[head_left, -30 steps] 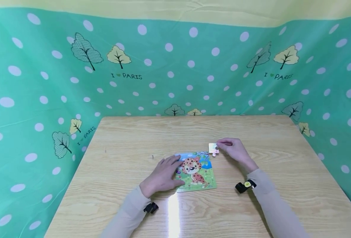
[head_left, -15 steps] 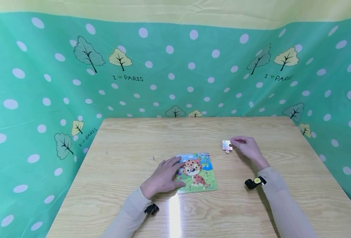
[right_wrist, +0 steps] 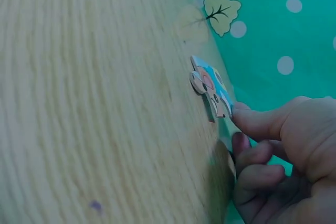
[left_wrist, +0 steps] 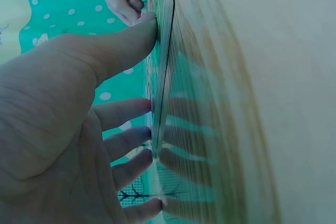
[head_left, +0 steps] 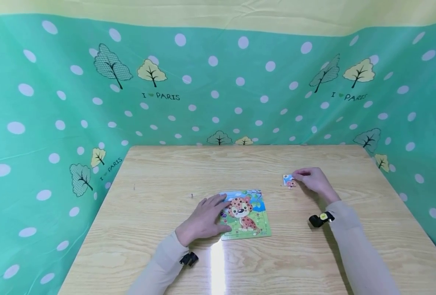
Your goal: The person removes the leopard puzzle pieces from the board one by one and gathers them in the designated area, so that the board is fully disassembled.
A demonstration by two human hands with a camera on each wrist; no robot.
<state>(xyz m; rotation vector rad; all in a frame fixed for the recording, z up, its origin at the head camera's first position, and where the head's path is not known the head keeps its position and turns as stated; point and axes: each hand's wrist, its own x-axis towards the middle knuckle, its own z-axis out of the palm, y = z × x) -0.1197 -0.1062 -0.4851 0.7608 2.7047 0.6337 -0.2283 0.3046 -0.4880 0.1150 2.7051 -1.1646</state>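
A leopard picture puzzle [head_left: 252,213] lies flat on the wooden table in the head view. My left hand [head_left: 204,218] rests on its left side with spread fingers, covering part of the picture. In the left wrist view, the thumb and fingertips touch the puzzle board [left_wrist: 166,30], seen edge-on. Farther back and to the right, my right hand [head_left: 315,180] pinches a small jigsaw piece [head_left: 287,180] by its right edge. The right wrist view shows that jigsaw piece [right_wrist: 211,86], blue and orange with dark spots, tilted just above the table; the other fingers curl beneath the thumb.
The wooden table [head_left: 166,172] has a bright light streak near its front. A green polka-dot cloth [head_left: 236,90] with printed trees hangs behind and along both sides. Small dark marks [head_left: 192,196] dot the tabletop.
My right hand has moved right and slightly away from the puzzle with the jigsaw piece. The piece's glare has faded, so its printed colours show. My left hand stays on the puzzle.
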